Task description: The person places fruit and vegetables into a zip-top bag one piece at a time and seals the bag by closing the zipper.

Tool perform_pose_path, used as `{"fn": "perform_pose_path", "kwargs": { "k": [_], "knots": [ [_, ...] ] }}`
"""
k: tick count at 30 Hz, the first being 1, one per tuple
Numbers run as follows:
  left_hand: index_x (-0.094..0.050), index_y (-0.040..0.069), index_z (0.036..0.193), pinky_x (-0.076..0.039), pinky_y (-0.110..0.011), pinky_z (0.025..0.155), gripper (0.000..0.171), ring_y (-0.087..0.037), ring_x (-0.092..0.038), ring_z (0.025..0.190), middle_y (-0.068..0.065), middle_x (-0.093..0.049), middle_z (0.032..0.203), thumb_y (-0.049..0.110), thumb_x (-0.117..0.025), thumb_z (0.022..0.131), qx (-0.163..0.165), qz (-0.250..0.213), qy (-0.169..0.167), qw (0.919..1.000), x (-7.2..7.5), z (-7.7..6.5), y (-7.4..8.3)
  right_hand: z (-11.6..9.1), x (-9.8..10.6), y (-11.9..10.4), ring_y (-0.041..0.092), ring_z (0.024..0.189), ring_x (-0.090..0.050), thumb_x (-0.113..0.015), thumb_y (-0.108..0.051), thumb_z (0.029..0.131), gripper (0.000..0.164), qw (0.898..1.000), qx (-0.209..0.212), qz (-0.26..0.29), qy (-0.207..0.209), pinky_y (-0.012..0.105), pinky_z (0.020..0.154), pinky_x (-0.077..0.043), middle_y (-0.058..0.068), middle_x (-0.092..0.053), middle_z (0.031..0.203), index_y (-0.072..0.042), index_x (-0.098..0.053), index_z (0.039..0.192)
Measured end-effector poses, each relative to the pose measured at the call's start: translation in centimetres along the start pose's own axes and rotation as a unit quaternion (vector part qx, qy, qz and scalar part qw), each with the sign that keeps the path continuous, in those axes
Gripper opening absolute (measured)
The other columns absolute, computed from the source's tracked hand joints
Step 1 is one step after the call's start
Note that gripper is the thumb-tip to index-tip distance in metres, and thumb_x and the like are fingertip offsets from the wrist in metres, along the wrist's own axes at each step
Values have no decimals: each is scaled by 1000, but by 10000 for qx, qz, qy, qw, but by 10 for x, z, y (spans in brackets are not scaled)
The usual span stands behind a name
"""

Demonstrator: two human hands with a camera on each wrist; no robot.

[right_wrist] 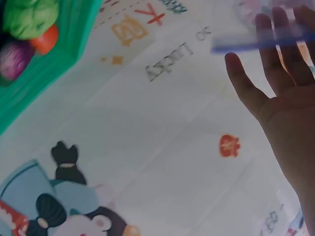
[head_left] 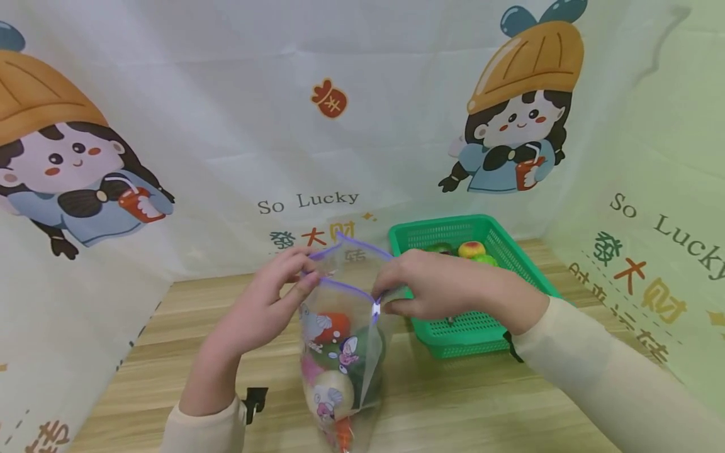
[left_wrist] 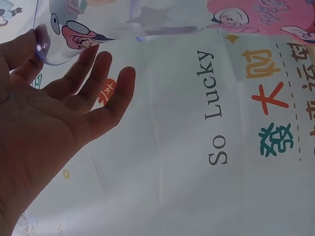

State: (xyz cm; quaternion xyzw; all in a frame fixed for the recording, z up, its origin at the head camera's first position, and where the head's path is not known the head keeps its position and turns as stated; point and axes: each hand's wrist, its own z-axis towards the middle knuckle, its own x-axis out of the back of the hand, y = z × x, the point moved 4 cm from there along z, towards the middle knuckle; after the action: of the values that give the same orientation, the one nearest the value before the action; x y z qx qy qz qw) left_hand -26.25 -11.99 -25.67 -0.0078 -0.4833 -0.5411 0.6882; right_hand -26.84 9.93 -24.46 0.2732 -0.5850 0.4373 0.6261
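Note:
A clear zip bag (head_left: 340, 377) with a purple zip strip and printed cartoon figures stands on the table, its mouth spread apart. Through its wall show a round cream-coloured piece, large dark green pieces and orange-red pieces. At the left of the mouth, my left hand (head_left: 272, 302) pinches the bag's edge between thumb and fingers; the left wrist view shows the other fingers spread loosely. My right hand (head_left: 430, 283) holds the right side of the mouth, thumb and fingertips beside the white zip slider (head_left: 376, 309).
Behind and to the right stands a green plastic basket (head_left: 476, 345) with toy produce in it, including a yellow-red fruit (head_left: 471, 250) and a green cabbage (right_wrist: 30, 19); my right forearm passes over it. A printed cloth (head_left: 226, 126) hangs behind the wooden table (head_left: 181, 327).

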Motion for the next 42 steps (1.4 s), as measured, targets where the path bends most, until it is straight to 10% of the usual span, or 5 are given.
{"fn": "perform_pose_path", "kwargs": {
  "k": [8,15,23,35,42],
  "knots": [
    [-56,12,90,-46,-43,84,12,-14,-45,112,-1,-51,128,15,-52,100,154,170,54,9997,0,-8,-6,2,9,89,18,99,-59,-51,-1,88,33,9859,-1605,441,186,38,85,-50,4,-63,117,-9,-65,117],
    [-58,15,89,-39,-50,93,11,-19,-40,124,-1,-52,130,15,-54,100,118,238,204,9994,0,-16,-5,3,-32,149,25,102,-58,-58,-11,91,35,9640,-2475,411,-879,43,91,-47,13,-62,121,-6,-60,126],
    [-60,17,91,-35,-53,100,9,-20,-40,125,-1,-52,132,11,-57,97,70,258,345,9990,0,-21,-1,-2,-71,163,23,111,-53,-72,-44,81,67,9180,-3380,-131,-2071,48,92,-44,8,-53,132,-16,-51,138],
    [-62,17,91,-33,-55,102,9,-21,-38,129,-1,-50,135,12,-58,97,145,218,289,9992,1,-23,-1,-4,-80,158,21,73,-68,-73,-23,82,61,9026,-3712,871,-1995,36,85,-50,10,-47,138,-12,-50,137],
    [-62,20,94,-34,-55,100,9,-20,-39,128,-2,-49,136,13,-57,98,169,203,227,9994,0,-23,0,3,-37,153,24,99,-54,-70,-30,85,60,9362,-3054,384,-1697,40,82,-48,11,-48,139,-13,-50,139]
  ]
}}
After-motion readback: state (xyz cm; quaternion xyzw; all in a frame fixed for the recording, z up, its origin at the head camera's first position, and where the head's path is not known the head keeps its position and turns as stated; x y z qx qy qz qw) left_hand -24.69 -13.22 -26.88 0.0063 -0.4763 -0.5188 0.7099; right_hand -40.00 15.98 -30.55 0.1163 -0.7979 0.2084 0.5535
